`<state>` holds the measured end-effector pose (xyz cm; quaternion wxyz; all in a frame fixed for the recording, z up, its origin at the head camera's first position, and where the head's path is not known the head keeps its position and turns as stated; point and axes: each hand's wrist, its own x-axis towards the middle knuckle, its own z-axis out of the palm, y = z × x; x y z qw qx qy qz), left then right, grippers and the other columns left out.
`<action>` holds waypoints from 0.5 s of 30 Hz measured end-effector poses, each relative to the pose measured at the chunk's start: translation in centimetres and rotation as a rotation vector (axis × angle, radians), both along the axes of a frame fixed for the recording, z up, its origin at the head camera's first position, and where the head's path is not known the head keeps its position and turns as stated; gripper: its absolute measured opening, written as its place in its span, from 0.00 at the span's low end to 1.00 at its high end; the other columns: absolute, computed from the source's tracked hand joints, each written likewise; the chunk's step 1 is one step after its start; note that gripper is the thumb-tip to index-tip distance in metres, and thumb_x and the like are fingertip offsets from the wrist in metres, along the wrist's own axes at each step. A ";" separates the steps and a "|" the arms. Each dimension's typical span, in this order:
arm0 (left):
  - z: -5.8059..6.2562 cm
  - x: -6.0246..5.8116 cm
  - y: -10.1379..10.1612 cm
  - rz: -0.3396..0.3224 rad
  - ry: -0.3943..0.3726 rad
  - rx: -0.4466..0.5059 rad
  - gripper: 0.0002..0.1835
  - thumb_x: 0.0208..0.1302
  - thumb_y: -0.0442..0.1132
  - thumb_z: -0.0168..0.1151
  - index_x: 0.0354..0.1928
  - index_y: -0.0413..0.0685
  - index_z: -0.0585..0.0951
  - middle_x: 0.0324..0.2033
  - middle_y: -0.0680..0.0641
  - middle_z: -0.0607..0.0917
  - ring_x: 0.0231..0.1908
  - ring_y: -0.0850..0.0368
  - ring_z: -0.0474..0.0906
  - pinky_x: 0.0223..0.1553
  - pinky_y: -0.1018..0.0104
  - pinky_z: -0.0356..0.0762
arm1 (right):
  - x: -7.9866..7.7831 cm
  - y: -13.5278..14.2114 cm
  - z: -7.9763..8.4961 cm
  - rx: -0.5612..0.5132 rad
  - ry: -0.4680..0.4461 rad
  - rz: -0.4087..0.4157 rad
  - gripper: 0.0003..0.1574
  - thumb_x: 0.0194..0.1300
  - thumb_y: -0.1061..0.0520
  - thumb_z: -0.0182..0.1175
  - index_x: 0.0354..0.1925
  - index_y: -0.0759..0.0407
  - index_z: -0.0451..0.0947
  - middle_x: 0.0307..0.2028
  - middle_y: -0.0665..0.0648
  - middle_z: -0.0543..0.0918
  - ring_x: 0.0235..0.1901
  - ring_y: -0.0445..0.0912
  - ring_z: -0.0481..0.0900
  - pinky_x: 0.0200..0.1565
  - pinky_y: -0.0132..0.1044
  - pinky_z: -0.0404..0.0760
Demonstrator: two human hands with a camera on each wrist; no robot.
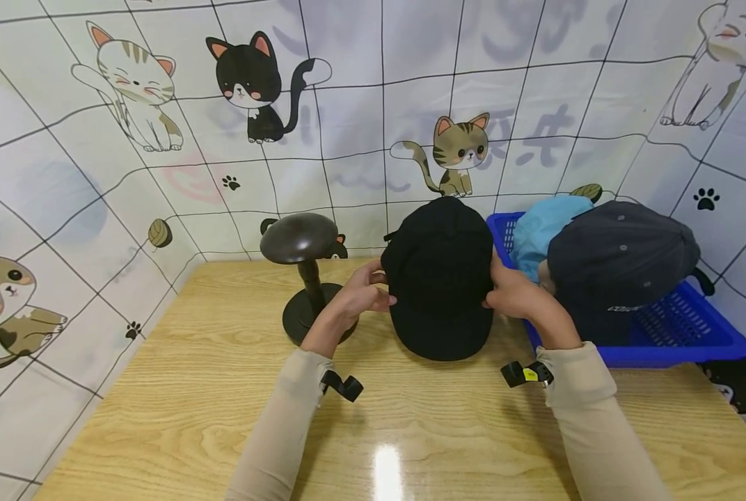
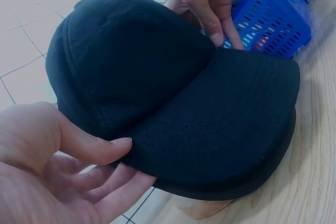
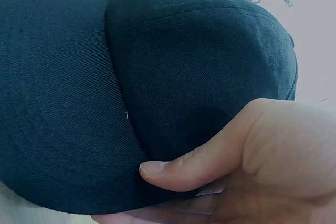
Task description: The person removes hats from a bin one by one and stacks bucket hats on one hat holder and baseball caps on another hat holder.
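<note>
A black baseball cap (image 1: pixel 442 278) is held up over the table, its brim pointing down towards me in the head view. My left hand (image 1: pixel 362 292) pinches the cap's left side, thumb on top where brim meets crown and fingers beneath, as the left wrist view shows. On the opposite side my right hand (image 1: pixel 518 293) grips the same seam, its thumb (image 3: pixel 184 169) lying along the cloth. Below the brim, a second dark edge (image 2: pixel 226 192) shows in the left wrist view; whether it is another cap I cannot tell. The cap's inside is hidden.
Left of the cap stands a dark hat stand (image 1: pixel 300 239) with a domed top and round base. At right, a blue plastic basket (image 1: pixel 680 353) holds a dark grey cap (image 1: pixel 620 254) and a light blue one (image 1: pixel 545 226). A cat-patterned wall covering (image 1: pixel 354 83) rises behind the wooden table (image 1: pixel 204 390).
</note>
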<state>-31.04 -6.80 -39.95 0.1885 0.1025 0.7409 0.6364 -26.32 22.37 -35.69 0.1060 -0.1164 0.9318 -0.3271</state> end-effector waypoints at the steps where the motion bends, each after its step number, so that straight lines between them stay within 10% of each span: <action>1: 0.0 0.0 0.0 0.002 0.001 -0.001 0.41 0.61 0.18 0.61 0.76 0.50 0.65 0.64 0.37 0.79 0.56 0.42 0.84 0.56 0.49 0.85 | 0.0 0.0 -0.1 -0.007 0.001 0.004 0.67 0.63 0.71 0.56 0.79 0.68 0.17 0.64 0.81 0.67 0.26 0.52 0.77 0.29 0.40 0.74; 15: 0.2 -0.3 -0.6 0.001 0.002 -0.005 0.41 0.59 0.18 0.60 0.74 0.49 0.67 0.64 0.37 0.79 0.53 0.43 0.85 0.51 0.53 0.87 | -0.2 -0.4 -0.4 -0.015 -0.017 0.001 0.66 0.65 0.70 0.55 0.77 0.71 0.14 0.71 0.81 0.54 0.32 0.56 0.77 0.35 0.41 0.72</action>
